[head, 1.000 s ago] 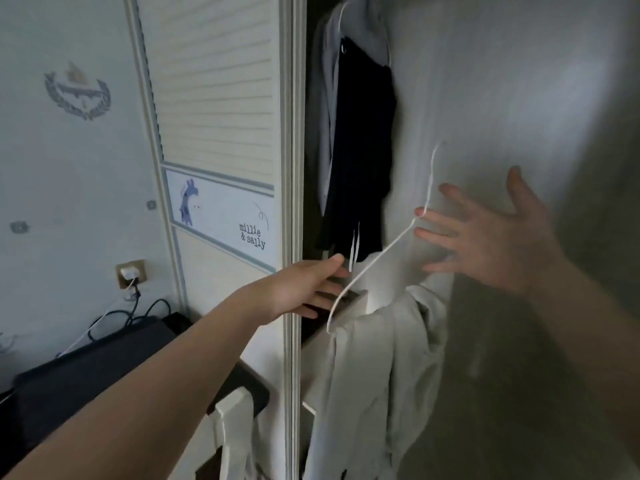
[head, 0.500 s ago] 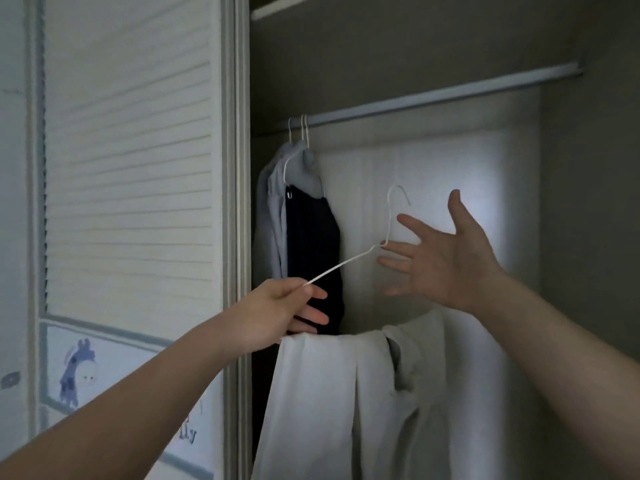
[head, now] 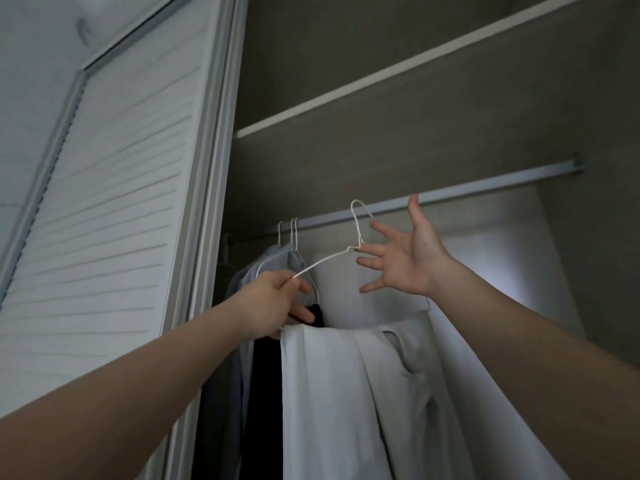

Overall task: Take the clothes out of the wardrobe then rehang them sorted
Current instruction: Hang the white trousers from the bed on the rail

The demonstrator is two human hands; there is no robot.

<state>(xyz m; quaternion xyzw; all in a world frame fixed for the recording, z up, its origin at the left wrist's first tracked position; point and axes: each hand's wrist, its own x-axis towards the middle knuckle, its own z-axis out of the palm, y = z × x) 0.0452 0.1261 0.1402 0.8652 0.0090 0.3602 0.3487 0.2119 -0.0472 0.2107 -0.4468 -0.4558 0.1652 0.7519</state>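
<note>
White louvred door seen at left, pale wall glimpsed beyond it, wardrobe left dim inside, shelf fixed above a metal rail, back panel lit softly at right.

The left hand pinches the sloping arm of a white wire hanger with pale trousers draped over its bar. The right hand, fingers spread, touches the hanger's neck; its hook sits just below the rail. A grey shirt and dark garment hang at left beside the louvred door.
</note>
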